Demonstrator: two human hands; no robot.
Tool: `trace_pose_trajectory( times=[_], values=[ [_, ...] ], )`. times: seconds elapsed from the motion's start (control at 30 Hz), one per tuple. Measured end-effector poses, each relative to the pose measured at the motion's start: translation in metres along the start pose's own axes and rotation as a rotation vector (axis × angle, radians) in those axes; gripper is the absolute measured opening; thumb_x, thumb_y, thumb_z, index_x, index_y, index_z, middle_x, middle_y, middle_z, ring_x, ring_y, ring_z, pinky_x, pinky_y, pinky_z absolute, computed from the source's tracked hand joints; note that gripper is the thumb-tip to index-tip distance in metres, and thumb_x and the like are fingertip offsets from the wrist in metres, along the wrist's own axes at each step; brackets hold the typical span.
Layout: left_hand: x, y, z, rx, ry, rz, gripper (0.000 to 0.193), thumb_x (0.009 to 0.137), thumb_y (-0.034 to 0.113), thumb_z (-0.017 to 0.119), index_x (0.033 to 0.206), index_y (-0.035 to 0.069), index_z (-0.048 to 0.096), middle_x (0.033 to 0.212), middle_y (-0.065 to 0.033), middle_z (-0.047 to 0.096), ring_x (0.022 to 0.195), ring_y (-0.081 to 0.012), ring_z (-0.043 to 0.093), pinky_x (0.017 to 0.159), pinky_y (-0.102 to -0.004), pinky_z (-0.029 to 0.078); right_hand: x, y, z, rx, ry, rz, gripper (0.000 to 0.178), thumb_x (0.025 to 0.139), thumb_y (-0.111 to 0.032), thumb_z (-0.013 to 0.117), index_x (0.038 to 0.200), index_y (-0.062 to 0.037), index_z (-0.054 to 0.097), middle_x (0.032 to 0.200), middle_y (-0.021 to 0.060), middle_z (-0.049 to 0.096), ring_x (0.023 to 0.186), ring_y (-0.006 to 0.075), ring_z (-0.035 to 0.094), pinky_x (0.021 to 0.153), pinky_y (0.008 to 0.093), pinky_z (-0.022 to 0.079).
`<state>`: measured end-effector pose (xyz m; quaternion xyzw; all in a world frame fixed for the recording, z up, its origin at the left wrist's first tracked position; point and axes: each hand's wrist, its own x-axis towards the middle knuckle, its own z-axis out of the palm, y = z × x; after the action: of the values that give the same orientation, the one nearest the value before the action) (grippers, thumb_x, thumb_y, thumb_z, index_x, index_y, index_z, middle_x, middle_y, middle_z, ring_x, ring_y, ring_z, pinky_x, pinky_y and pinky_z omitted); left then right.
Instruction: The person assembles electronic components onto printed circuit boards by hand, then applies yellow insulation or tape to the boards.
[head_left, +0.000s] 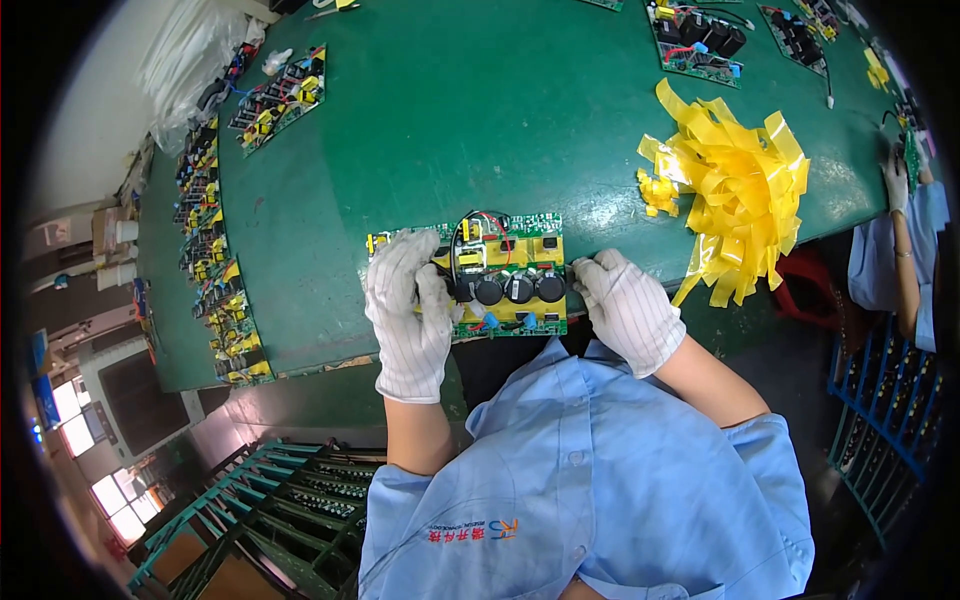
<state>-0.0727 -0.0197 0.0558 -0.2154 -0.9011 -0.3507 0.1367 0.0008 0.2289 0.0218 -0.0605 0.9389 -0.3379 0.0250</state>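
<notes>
at the near edge of the green surface [450, 130], a green circuit board [500, 245] with yellow patches, red and black wires and three round black capacitors [518, 289] lies flat, just in front of the person's blue shirt. the left hand [408, 305], in a white striped glove, is closed over the board's left end, fingers curled across its top. the right hand [628, 305], gloved the same, rests against the right end with fingers bent; whether it truly grips or only steadies, i cannot tell.

the board sits so close to the rim that a tug from either side could likely tip it off into the lap. the left fingers lie over parts and near the loose wires, so pressing or dragging there might bend a lead or snag a wire. the heap of yellow tape strips [735, 185] lies near to the right, and a careless sweep of the right arm could catch a sticky strip and pull it onto the board. rows of other boards [215, 250] lie well apart along the left
</notes>
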Motion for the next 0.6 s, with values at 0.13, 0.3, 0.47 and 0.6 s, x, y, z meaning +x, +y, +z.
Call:
trace_pose_trajectory(
  times=[0.13, 0.3, 0.47, 0.6],
  values=[
    [0.019, 0.023, -0.008, -0.049, -0.362, 0.195, 0.058, 0.074, 0.035, 0.078, 0.121, 0.006, 0.062, 0.117, -0.0125, 0.064, 0.116, -0.0339, 0.059, 0.105, -0.0496, 0.041, -0.002, 0.006, -0.002, 0.094, 0.062, -0.031, 0.018, 0.085, -0.007, 0.06, 0.103, -0.0046, 0.061, 0.089, 0.0156, 0.058, 0.079, 0.0353, 0.062, 0.064, 0.0439, 0.052],
    [-0.006, 0.047, 0.014, 0.2, -0.529, 0.289, 0.071, 0.066, 0.042, 0.082, 0.126, 0.012, 0.06, 0.128, -0.0119, 0.058, 0.123, -0.0346, 0.053, 0.103, -0.0515, 0.042, -0.021, 0.002, -0.003, 0.126, 0.099, -0.078, 0.019, 0.085, -0.007, 0.062, 0.104, -0.0042, 0.06, 0.087, 0.0153, 0.059, 0.075, 0.0361, 0.062, 0.062, 0.0443, 0.051],
    [-0.063, 0.038, 0.025, 0.107, -0.408, 0.301, 0.049, 0.069, 0.031, 0.081, 0.111, 0.012, 0.065, 0.122, -0.013, 0.06, 0.114, -0.0328, 0.058, 0.087, -0.0487, 0.046, -0.042, -0.008, 0.004, 0.079, -0.07, -0.052, 0.018, 0.084, -0.007, 0.064, 0.102, -0.0035, 0.062, 0.091, 0.0147, 0.061, 0.078, 0.0354, 0.063, 0.065, 0.044, 0.052],
    [-0.065, 0.056, 0.035, 0.318, -0.265, 0.215, 0.054, 0.074, 0.031, 0.077, 0.123, 0.016, 0.06, 0.128, -0.0048, 0.057, 0.117, -0.0233, 0.055, 0.093, -0.0423, 0.044, -0.049, -0.009, 0.014, 0.027, -0.076, -0.023, 0.018, 0.085, -0.009, 0.063, 0.102, -0.0042, 0.062, 0.092, 0.0141, 0.061, 0.08, 0.0344, 0.063, 0.065, 0.0433, 0.053]
  ],
)
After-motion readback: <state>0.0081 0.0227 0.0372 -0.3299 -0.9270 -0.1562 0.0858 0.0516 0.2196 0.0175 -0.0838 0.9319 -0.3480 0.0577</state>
